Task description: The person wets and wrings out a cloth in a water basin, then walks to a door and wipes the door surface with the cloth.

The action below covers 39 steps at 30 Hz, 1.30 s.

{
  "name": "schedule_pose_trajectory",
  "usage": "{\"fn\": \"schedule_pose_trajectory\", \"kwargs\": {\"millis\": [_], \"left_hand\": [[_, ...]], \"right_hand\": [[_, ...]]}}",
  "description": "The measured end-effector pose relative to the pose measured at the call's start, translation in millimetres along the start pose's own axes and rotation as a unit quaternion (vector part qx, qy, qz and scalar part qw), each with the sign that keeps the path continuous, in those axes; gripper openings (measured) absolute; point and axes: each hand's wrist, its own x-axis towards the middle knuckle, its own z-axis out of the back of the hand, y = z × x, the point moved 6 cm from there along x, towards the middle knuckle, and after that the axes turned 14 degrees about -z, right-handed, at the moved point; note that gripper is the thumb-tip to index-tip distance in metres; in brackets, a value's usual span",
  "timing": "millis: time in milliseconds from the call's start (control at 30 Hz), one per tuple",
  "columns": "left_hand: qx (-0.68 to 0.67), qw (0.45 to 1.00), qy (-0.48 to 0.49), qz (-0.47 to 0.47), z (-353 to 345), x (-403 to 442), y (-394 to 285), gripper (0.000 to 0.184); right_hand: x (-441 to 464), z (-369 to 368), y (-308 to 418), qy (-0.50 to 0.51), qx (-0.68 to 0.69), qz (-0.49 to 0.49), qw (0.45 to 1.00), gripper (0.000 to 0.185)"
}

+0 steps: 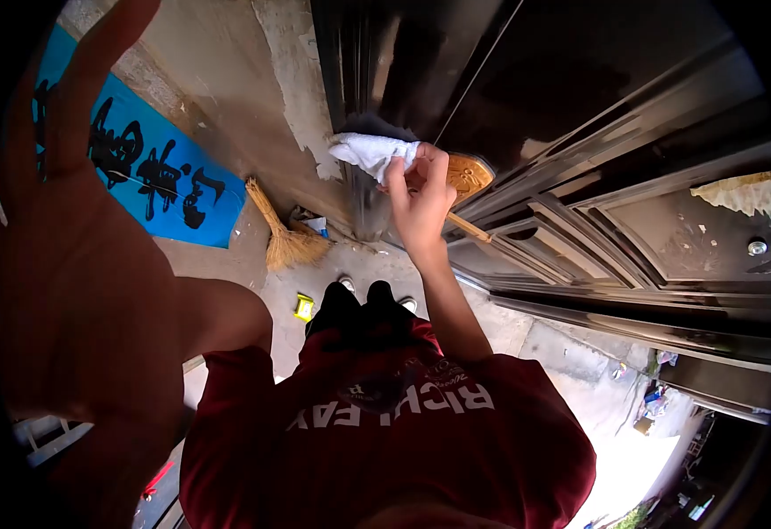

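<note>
A white cloth [372, 152] is pinched between the fingers of my right hand [421, 198], up against a dark glossy door [527, 97]. Right beside those fingers is a gold-coloured plate [469, 178] on the door, with a thin gold bar [469, 227] below it. My left hand [77, 238] is raised very near the camera at the left, its fingers stretched out and apart, with nothing in it. Behind it hangs a blue banner [218, 198] with black characters.
A straw broom [293, 245] leans by the wall [253, 97]. On the floor lies a yellow object [304, 307], near my shoes. The door's panelled lower part [668, 234] extends to the right, with torn paper [743, 194] on it. Small litter [654, 401] lies at the lower right.
</note>
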Motion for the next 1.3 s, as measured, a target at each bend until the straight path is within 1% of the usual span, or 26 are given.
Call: {"fn": "schedule_pose_trajectory", "kwargs": {"millis": [300,467,533,567,667,800,833,1000,1033,1100,1133,1167,1200,1233,1300], "left_hand": [[0.002,1.000,-0.028,-0.002,2.3,-13.4,-19.6,0.056],[0.013,1.000,-0.027,-0.006,6.7,-12.7,-30.0,0.050],[0.023,0.999,-0.029,-0.008,6.8,-12.6,-32.3,0.048],[0.028,0.999,-0.028,-0.011,3.3,-12.3,-32.5,0.047],[0.036,0.999,-0.029,-0.012,2.7,-13.5,-35.1,0.044],[0.055,0.998,-0.028,-0.014,8.3,-13.4,-34.2,0.040],[0.061,0.998,-0.029,-0.015,8.5,-13.6,-34.1,0.039],[0.124,0.992,-0.021,-0.010,6.9,-23.2,-21.1,0.035],[0.160,0.987,-0.015,0.002,8.3,-29.8,-15.2,0.034],[0.237,0.968,0.026,0.080,12.8,-50.9,16.3,0.032],[0.252,0.953,0.069,0.154,14.4,-69.8,37.5,0.032],[0.244,0.922,0.164,0.253,15.4,-93.7,63.3,0.025],[0.241,0.898,0.196,0.312,15.0,-119.0,87.5,0.027],[0.242,0.858,0.237,0.387,16.4,-136.9,107.2,0.025],[0.249,0.841,0.272,0.396,25.0,-179.5,147.9,0.023]], "right_hand": [[-0.3,-1.4,6.6,-0.003,0.022,0.003,1.000,0.022],[-0.7,-4.0,7.8,0.001,0.012,-0.002,1.000,0.023],[-2.1,-2.6,5.4,-0.020,0.051,-0.007,0.998,0.021],[-1.7,-3.6,3.4,-0.008,0.017,0.008,1.000,0.023],[-2.7,-4.4,3.0,-0.008,0.020,0.001,1.000,0.023],[-4.2,-9.1,4.4,-0.032,0.059,-0.025,0.997,0.022],[-5.4,-7.0,4.3,-0.030,0.067,-0.012,0.997,0.023],[-6.6,-8.6,0.1,-0.035,0.075,-0.014,0.996,0.022],[-7.5,-9.4,-1.9,-0.034,0.080,-0.014,0.996,0.022],[-10.1,-10.4,-6.6,-0.036,0.067,-0.017,0.997,0.021],[-12.5,-12.8,-4.3,-0.031,0.026,-0.001,0.999,0.021],[-14.7,-15.2,-2.4,-0.032,-0.014,0.018,0.999,0.022],[-16.4,-18.0,-1.0,-0.033,-0.054,0.035,0.997,0.023],[-18.1,-19.1,-1.8,-0.047,-0.069,0.042,0.996,0.022],[-18.4,-20.7,-9.9,-0.064,-0.064,0.048,0.995,0.022]]}}
